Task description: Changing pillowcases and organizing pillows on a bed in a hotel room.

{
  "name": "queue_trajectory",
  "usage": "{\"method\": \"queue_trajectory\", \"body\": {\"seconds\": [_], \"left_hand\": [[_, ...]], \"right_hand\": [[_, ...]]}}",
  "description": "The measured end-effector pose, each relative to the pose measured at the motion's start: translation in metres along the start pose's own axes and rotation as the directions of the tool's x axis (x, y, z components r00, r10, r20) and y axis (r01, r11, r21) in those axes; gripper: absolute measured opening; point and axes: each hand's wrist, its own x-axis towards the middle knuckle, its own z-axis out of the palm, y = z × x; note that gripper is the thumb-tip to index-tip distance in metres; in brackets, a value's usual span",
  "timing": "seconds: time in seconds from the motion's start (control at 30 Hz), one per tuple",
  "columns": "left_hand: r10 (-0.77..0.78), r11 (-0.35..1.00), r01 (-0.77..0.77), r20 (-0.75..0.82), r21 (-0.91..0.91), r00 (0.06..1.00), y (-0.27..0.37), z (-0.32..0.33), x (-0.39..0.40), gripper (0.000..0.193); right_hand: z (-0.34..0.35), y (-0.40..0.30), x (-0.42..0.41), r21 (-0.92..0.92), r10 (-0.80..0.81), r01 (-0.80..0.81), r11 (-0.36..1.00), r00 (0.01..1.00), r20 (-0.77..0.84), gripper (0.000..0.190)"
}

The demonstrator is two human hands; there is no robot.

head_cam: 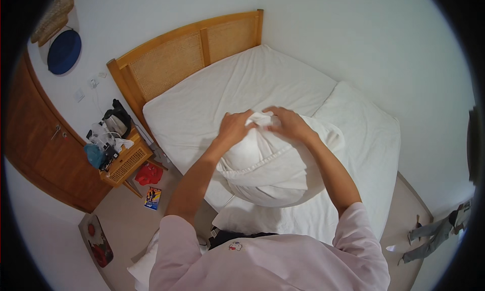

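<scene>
A bulky bundle of white cloth (273,177) lies in front of me on a bed, its upper edge gathered between my hands. My left hand (235,127) grips the bunched edge from the left. On the other side of the same gathered part is my right hand (286,122), slightly blurred, its fingers bent around the cloth; whether they are closed on it I cannot tell. Under the bundle spreads a white fitted sheet (235,82) with wrinkles, and a folded-back white cover (363,117) lies over the right part of the bed. What the bundle contains is hidden.
A wooden headboard with cane panels (166,69) closes the bed's far end. At the left, a nightstand (127,164) holds a kettle (115,124) and plastic bags. A red bag (149,173) and a colourful packet (152,198) lie on the floor. Another person (435,230) stands at lower right.
</scene>
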Motion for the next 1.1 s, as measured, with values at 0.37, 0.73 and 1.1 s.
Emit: {"method": "queue_trajectory", "body": {"seconds": [0.37,0.73,1.1], "left_hand": [[-0.164,0.971,0.197,-0.225,0.136,0.961,-0.095,0.014,-0.010,0.018],[-0.128,0.915,0.144,0.068,-0.376,0.989,-0.104,-0.009,-0.030,0.055],[-0.011,1.000,0.022,0.393,-0.022,0.920,-0.018,-0.025,0.023,0.075]], "right_hand": [[-0.024,0.071,-0.094,0.043,0.239,-0.236,0.971,0.969,-0.063,0.062],[0.153,0.149,-0.188,0.335,0.417,-0.375,0.864,0.907,-0.058,0.048],[0.024,0.044,-0.035,0.284,0.315,-0.152,0.947,0.624,-0.715,0.042]]}}
